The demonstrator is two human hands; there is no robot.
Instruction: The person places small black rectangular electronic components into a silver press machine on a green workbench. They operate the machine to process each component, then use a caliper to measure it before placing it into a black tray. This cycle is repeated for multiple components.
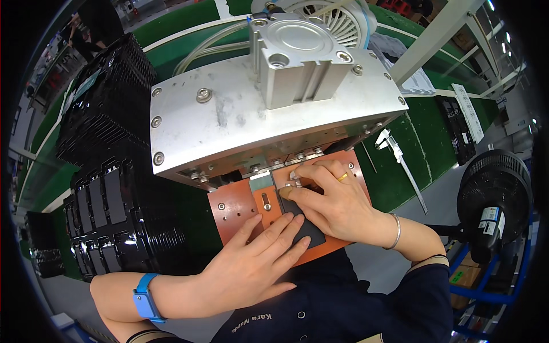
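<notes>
A flat dark rectangular part (289,183) lies on the orange-brown fixture plate (234,206) under a grey metal press (257,120) with a silver air cylinder on top. My right hand (329,203), with a ring and a bangle, presses its fingertips on the part's far end near the press opening. My left hand (257,257), with a blue wrist strap, lies flat with spread fingers on the part's near end. Both hands rest on the part; neither grips it.
Stacks of black trays (108,206) holding dark parts stand at the left. A caliper (400,160) lies on the green mat at the right. A black fan (494,188) stands at the far right, a white fan behind the press.
</notes>
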